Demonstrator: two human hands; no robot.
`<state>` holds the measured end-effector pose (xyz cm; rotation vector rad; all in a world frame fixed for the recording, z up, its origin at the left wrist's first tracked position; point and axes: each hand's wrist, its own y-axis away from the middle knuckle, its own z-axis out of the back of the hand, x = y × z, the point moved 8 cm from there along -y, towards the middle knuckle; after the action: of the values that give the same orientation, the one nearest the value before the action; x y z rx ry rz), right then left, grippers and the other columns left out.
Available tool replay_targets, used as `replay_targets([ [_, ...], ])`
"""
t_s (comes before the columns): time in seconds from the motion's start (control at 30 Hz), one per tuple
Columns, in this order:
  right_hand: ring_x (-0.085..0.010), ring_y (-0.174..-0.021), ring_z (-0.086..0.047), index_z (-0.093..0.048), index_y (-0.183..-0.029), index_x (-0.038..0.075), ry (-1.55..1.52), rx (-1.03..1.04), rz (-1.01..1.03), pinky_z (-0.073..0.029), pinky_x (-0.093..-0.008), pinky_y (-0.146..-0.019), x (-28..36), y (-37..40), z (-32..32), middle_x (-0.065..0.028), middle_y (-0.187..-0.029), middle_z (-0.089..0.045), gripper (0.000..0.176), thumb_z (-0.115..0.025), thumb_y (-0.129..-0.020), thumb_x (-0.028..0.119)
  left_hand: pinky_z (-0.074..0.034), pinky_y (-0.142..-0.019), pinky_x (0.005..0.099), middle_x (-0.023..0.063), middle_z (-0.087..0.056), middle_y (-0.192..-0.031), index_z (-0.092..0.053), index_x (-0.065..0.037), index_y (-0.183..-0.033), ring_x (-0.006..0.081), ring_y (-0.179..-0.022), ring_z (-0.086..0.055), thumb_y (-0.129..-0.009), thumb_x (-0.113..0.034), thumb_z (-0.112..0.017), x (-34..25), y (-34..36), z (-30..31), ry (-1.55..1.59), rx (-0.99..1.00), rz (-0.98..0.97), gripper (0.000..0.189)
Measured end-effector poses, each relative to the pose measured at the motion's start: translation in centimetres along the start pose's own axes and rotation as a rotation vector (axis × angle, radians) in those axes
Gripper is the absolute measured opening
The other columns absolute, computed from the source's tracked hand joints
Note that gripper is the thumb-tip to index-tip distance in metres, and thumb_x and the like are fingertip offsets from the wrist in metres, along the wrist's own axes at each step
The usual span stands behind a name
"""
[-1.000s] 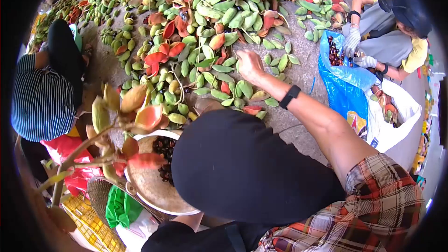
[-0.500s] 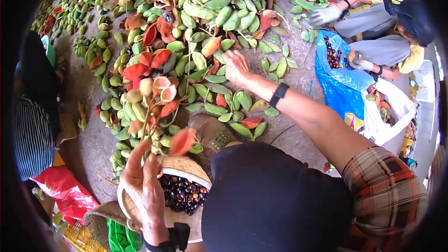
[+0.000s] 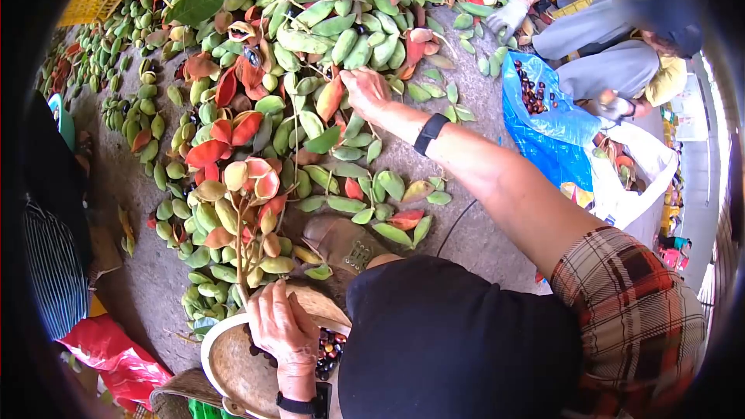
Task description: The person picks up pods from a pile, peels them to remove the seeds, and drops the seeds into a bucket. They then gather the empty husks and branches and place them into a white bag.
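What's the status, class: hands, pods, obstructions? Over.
Right hand at orange pod. Left hand over bowl, near pod stem. Black fabric hides part of bowl.

A stemmed pod cluster (image 3: pixel 228 216), green and red, fans out near an orange pod (image 3: pixel 329 99).

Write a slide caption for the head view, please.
Right hand among green and red pods; left hand over a bowl of dark seeds.

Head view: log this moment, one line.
left hand: at podded stem, over basin | right hand: at orange pod | basin: dark seeds
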<state>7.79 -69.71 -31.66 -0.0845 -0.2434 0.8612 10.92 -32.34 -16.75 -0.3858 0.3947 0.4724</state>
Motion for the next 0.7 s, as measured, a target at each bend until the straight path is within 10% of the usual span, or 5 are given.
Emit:
replay_targets([
  [0.2,-0.0298,-0.087,-0.061,-0.054,-0.11,0.003,0.143,0.048,0.026,-0.052,-0.0393,-0.07,3.0,-1.5,-0.7,-0.0136,-0.09,-0.063,0.026,-0.049,-0.085,0.01,-0.047,-0.069,0.0431,0.0145,-0.061,-0.085,-0.059,0.003,-0.1,0.0335,-0.075,-0.057,-0.079,-0.002,-0.057,-0.3,0.0,-1.1,-0.051,0.015,-0.052,0.021],
  [0.7,-0.033,-0.082,-0.066,-0.069,-0.084,0.008,0.058,0.377,-0.18,-0.053,-0.0402,-0.068,-1.7,-1.4,-4.3,-0.0163,-0.093,-0.066,0.018,-0.052,-0.083,0.012,-0.046,-0.054,0.0417,0.0131,-0.057,-0.067,-0.059,-0.001,-0.088,0.0331,-0.062,-0.058,-0.077,-0.012,-0.065,0.9,-3.4,-2.8,0.061,0.206,0.21,0.017],
])
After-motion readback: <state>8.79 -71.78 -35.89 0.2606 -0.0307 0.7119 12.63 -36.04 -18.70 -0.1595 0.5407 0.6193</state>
